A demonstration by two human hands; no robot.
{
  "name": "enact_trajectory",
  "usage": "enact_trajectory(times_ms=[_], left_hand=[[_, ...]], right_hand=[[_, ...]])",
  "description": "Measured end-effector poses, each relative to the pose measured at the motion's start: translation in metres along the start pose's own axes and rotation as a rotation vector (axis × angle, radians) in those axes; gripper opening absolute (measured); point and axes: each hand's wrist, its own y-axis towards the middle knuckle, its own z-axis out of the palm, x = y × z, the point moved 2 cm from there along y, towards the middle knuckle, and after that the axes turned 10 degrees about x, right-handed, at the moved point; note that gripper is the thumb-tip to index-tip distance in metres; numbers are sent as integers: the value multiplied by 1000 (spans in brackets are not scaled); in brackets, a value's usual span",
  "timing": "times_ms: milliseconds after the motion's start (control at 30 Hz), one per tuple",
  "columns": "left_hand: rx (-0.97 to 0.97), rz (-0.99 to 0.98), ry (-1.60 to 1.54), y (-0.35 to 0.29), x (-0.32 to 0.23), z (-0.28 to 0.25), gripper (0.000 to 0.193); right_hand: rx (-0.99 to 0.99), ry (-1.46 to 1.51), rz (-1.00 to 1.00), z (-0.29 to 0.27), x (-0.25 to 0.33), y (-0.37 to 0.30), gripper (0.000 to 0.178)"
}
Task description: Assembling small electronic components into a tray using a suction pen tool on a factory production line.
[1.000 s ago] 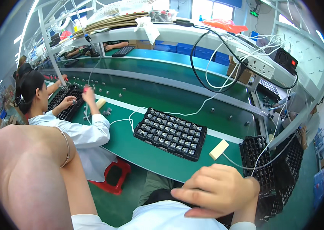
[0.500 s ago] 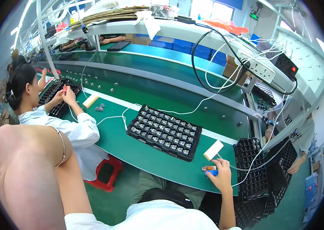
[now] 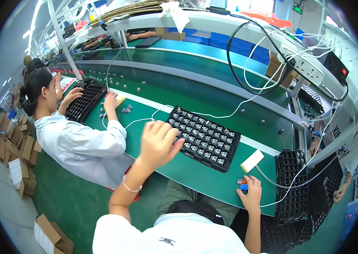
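My left hand [image 3: 157, 144] is raised over the near left corner of a black tray [image 3: 234, 155], fingers bent forward and thumb apart from them. Nothing shows in it, though its palm side is hidden. The tray's pockets hold rows of small silver-and-black metal parts [image 3: 206, 137]. At the bench's front right, my right hand [image 3: 253, 192] is closed on a small orange-and-blue piece [image 3: 242, 184], whose exact kind I cannot make out. Just beyond that hand lies a cream-coloured block [image 3: 252, 161], with a grey cable beside it.
Stacked black trays [image 3: 291, 186] stand at the bench's right end. A co-worker [image 3: 77, 127] sits at my left by another black tray [image 3: 83, 99]. Loose metal parts [image 3: 138, 89] dot the green belt. White cables cross the bench; a power strip [image 3: 310, 70] hangs above right.
My left arm has swung from the near left forward and right, bringing the hand over the tray's left side. My right hand keeps the orange-and-blue piece. The view has shifted left.
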Motion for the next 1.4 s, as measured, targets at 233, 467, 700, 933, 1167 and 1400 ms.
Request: enact_trajectory(times_ms=[233,467,700,933,1167,1400], left_hand=[[376,-545,85,-88,66,140,33],[342,-582,79,-100,77,160,25],[476,-726,106,-76,85,169,30],[525,-761,91,-70,87,167,27],[462,-691,105,-67,87,178,23],[283,-796,-163,-64,93,162,16]], right_hand=[[-196,34,35,23,1,-3,55],[-238,36,77,24,2,-3,53],[-235,48,101,24,2,-3,52],[-228,48,107,24,2,-1,52],[-80,10,71,6,7,-2,62],[-1,118,80,-2,-2,14,52]])
